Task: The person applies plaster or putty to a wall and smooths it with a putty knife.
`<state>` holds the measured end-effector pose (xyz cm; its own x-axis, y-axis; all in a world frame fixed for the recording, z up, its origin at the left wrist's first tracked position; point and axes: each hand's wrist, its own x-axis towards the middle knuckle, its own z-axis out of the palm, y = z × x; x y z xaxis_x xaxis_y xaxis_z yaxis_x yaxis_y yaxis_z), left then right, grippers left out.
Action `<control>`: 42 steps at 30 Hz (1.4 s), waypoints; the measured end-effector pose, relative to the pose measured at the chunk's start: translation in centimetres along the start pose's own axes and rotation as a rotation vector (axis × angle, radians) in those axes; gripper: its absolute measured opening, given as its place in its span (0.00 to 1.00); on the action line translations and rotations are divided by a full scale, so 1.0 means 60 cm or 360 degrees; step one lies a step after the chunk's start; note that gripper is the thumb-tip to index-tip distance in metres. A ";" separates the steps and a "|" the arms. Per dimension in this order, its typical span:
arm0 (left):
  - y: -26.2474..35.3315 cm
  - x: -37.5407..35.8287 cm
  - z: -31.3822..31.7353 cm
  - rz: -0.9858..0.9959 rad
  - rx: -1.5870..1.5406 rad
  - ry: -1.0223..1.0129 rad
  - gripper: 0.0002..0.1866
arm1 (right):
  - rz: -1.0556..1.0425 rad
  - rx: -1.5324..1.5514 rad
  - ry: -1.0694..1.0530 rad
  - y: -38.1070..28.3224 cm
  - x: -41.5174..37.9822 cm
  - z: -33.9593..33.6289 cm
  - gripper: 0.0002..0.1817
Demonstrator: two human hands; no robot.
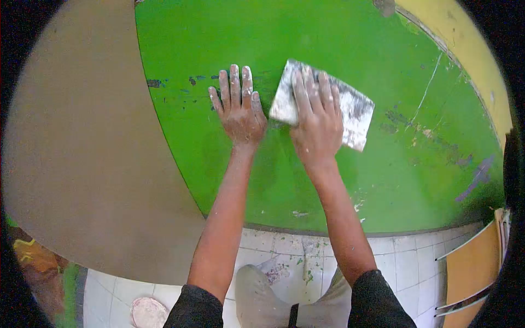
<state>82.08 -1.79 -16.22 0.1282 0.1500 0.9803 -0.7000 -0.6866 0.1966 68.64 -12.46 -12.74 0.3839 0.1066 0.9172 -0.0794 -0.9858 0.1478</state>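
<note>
My left hand (240,112) lies flat against the green painted wall (219,33), fingers spread and dusted with white powder. Just right of it, my right hand (319,117) presses a rectangular sheet, apparently sandpaper (358,106), to the same surface. White dust and grey smears cover this sheet, and its middle is hidden under my fingers. Dark scuffs (156,83) mark the paint left of my left hand. Further right the paint is scraped in patches, with a purple streak (477,177).
A brown painted area (98,136) borders the green on the left, a yellow one (454,27) at upper right. White floor tiles (394,268) carry paint flakes. A pinkish round object (149,312) sits at lower left; an orange-tan panelled object (471,268) stands at lower right.
</note>
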 end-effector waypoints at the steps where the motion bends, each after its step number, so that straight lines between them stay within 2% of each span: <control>1: 0.000 -0.003 -0.001 0.0012 0.0010 -0.0014 0.28 | 0.0014 0.0038 0.0034 0.000 0.008 0.000 0.35; 3: -0.003 0.001 -0.004 0.0030 0.0009 -0.0046 0.28 | 0.0009 0.0088 0.0091 -0.002 -0.008 0.002 0.35; 5: -0.008 0.000 -0.011 0.0082 0.0055 -0.0028 0.27 | -0.0105 0.0098 -0.0173 0.005 -0.111 0.024 0.32; 8: 0.000 0.003 -0.014 0.0056 0.0028 -0.0073 0.31 | -0.0159 0.0094 -0.0250 0.016 -0.188 0.048 0.30; 14: -0.007 -0.005 -0.006 0.0072 0.0106 -0.0067 0.30 | -0.0016 0.0105 -0.0050 -0.018 0.027 -0.007 0.28; 17: -0.003 0.002 -0.001 0.0103 0.0148 -0.0031 0.31 | -0.0083 0.0201 -0.0078 0.037 -0.071 -0.005 0.28; 19: 0.003 0.002 -0.006 0.0093 0.0128 -0.0020 0.31 | -0.0056 0.0116 -0.0107 0.090 -0.170 0.003 0.29; 21: 0.007 0.006 -0.006 0.0082 0.0155 -0.0030 0.30 | -0.0027 0.0004 -0.0192 0.135 -0.214 -0.003 0.29; 25: 0.015 0.004 -0.005 0.0121 0.0182 -0.0022 0.31 | 0.0016 0.0087 -0.0210 0.112 -0.103 -0.042 0.30; 27: 0.012 0.005 -0.008 0.0140 0.0213 -0.0014 0.32 | 0.0049 0.0209 -0.0059 0.105 -0.051 -0.047 0.31; 29: 0.013 0.003 -0.005 0.0141 0.0197 0.0026 0.31 | 0.0030 0.0257 -0.0107 0.115 -0.066 -0.056 0.30; 31: 0.014 0.002 -0.004 0.0150 0.0212 0.0021 0.31 | 0.0012 0.0325 -0.0289 0.135 -0.138 -0.050 0.29; 34: 0.015 0.006 -0.002 0.0164 0.0207 0.0028 0.30 | 0.0107 0.0246 -0.0207 0.201 -0.193 -0.050 0.31; 35: 0.016 0.005 -0.002 0.0161 0.0205 0.0017 0.30 | 0.0181 0.0139 -0.0143 0.218 -0.190 -0.062 0.32; 37: 0.015 0.003 0.000 0.0144 0.0216 0.0008 0.30 | 0.0263 0.0260 0.0004 0.243 -0.106 -0.106 0.39; 39: 0.016 0.001 -0.001 0.0135 0.0214 -0.0010 0.30 | 0.0240 0.0235 -0.0008 0.247 -0.028 -0.137 0.38; 42: 0.016 0.006 0.003 0.0143 0.0211 0.0024 0.30 | 0.0188 0.0192 -0.0038 0.253 -0.034 -0.135 0.38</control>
<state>81.60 -2.51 -15.71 0.0577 0.0937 0.9939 -0.6093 -0.7854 0.1095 59.22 -26.56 -9.36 0.4005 -0.0127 0.9162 -0.0149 -0.9999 -0.0074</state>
